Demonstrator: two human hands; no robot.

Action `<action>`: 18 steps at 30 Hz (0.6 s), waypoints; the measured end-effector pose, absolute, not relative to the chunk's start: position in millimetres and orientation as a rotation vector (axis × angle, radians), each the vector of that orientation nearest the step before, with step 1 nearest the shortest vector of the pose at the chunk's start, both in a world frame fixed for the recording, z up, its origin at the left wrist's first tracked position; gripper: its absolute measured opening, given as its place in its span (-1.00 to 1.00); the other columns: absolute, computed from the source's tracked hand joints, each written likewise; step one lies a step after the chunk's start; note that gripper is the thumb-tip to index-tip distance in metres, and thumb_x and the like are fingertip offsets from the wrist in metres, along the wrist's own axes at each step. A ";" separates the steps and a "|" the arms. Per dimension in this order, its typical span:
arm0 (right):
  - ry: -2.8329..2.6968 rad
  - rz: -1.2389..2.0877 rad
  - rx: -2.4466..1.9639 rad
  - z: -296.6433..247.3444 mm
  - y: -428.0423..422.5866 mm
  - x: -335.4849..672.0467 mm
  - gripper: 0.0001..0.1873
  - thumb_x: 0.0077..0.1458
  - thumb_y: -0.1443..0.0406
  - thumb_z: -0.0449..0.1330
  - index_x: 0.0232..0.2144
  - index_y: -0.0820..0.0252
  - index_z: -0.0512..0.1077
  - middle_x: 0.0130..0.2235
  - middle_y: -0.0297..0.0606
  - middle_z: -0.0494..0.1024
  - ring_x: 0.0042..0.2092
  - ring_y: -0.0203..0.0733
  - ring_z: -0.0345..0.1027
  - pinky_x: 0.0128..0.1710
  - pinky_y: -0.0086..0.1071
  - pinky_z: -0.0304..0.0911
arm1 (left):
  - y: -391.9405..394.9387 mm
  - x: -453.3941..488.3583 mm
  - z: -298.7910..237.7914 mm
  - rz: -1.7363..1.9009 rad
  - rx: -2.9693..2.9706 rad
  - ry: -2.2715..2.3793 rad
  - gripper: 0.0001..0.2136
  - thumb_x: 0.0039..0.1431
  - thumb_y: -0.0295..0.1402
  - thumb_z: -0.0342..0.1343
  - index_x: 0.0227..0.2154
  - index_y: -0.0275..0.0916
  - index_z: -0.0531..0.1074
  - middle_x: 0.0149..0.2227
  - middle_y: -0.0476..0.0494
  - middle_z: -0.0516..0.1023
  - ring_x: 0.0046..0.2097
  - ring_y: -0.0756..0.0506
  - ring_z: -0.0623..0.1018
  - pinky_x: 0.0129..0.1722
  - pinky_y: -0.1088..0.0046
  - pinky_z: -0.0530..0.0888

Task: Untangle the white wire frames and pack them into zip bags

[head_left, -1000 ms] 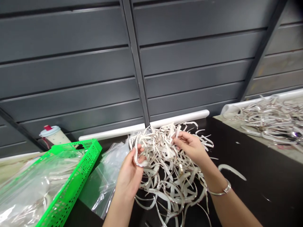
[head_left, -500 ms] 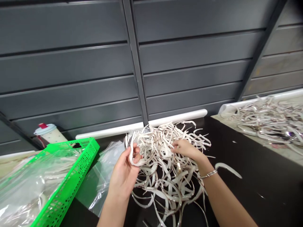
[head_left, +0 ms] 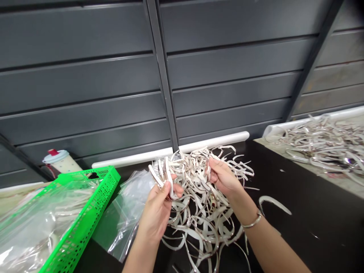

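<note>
Several white strips (head_left: 162, 180) stand clamped in the left hand (head_left: 157, 214), fingers and thumb together, just above a tangled heap of curled, silver-edged strips (head_left: 199, 223). The right hand's (head_left: 223, 178) fingers (head_left: 212, 163) are also together, touching the heap's top. Left of the heap lie a clear zip bag (head_left: 127, 193) and a perforated green plastic crate (head_left: 99, 193); right of it, black tabletop (head_left: 313, 227) runs past a stray strip (head_left: 274, 203) to a second heap (head_left: 321, 146).

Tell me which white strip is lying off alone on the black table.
The hooked strip, out to the right of the right hand, apart from the tangled heap holding the rest.
</note>
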State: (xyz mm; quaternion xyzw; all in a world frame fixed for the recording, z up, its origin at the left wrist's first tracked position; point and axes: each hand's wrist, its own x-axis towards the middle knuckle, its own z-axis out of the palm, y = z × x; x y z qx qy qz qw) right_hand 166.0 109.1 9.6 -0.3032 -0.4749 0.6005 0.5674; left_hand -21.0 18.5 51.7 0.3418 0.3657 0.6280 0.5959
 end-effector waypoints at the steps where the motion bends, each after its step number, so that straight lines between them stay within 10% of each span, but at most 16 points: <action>1: -1.108 1.449 -0.710 6.2 111.6 164.3 -0.58 -0.16 0.00 0.34 -0.56 0.22 0.34 -0.72 -0.53 0.23 -0.73 -0.50 -0.04 -0.76 -0.58 -0.14 | 18.3 -20.8 51.5 1.458 0.799 0.856 -0.70 -0.09 -0.26 0.33 -0.29 -0.30 0.54 -0.53 -0.07 0.54 -0.46 0.02 0.44 -0.40 0.57 0.38; 9: -0.933 1.545 -0.570 5.7 125.2 168.0 -0.50 -0.21 -0.06 0.34 -0.60 0.18 0.25 -0.71 -0.63 0.13 -0.75 -0.58 -0.28 -0.78 -0.65 -0.18 | 18.0 -22.9 52.8 1.480 0.820 0.884 -0.69 -0.09 -0.24 0.32 -0.28 -0.30 0.52 -0.53 -0.06 0.54 -0.45 0.01 0.45 -0.36 0.53 0.37; 18: -1.519 1.343 -0.618 32.7 52.5 137.5 -0.79 0.14 0.25 0.15 -0.51 0.21 0.37 -0.71 -0.51 0.28 -0.66 -0.45 0.10 -0.61 -0.55 0.08 | 17.9 -15.4 40.3 1.479 1.050 0.960 -0.71 0.01 -0.21 0.25 -0.23 -0.28 0.51 -0.27 -0.15 0.60 -0.16 -0.12 0.52 -0.07 0.38 0.36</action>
